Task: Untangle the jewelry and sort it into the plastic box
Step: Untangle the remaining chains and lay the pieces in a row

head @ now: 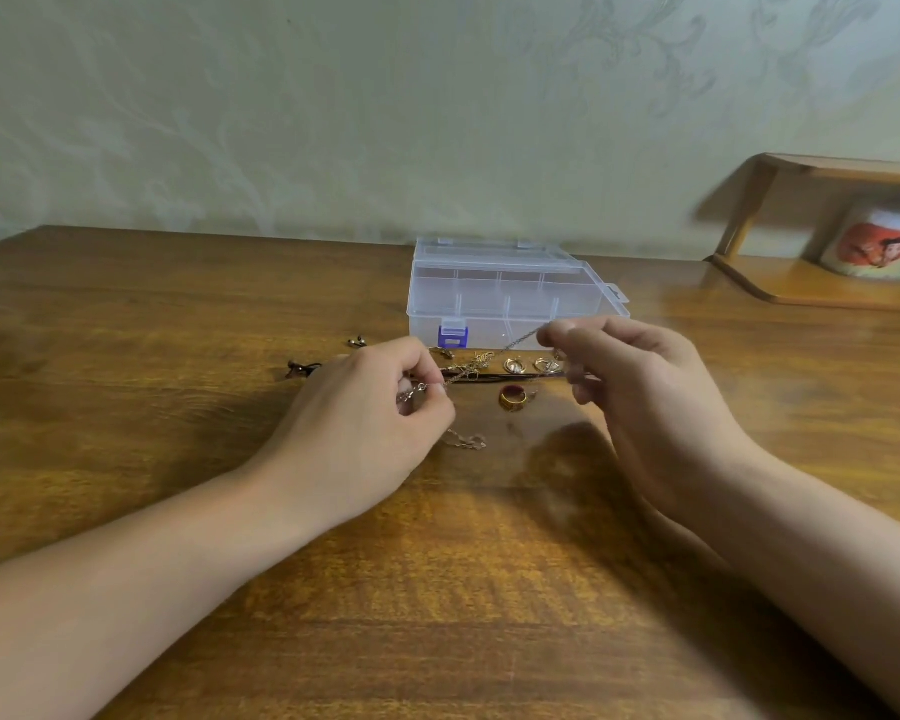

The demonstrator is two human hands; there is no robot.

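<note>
A thin silver chain (494, 356) is stretched between my hands above the wooden table. My left hand (385, 407) pinches its clasp end; my right hand (640, 376) pinches the other end. Under the chain lies a tangle of gold chains (471, 366), two gold rings (533, 365) and a gold ring with a red stone (513, 397). Another fine chain (468, 440) lies just right of my left hand. The clear plastic box (494, 288) with dividers and a blue latch stands shut behind the jewelry.
Small dark earrings or clips (302, 367) and another small piece (357, 343) lie left of the box. A wooden shelf (811, 283) with a printed cup (874, 246) stands at the back right. A wall runs behind the table (437, 589).
</note>
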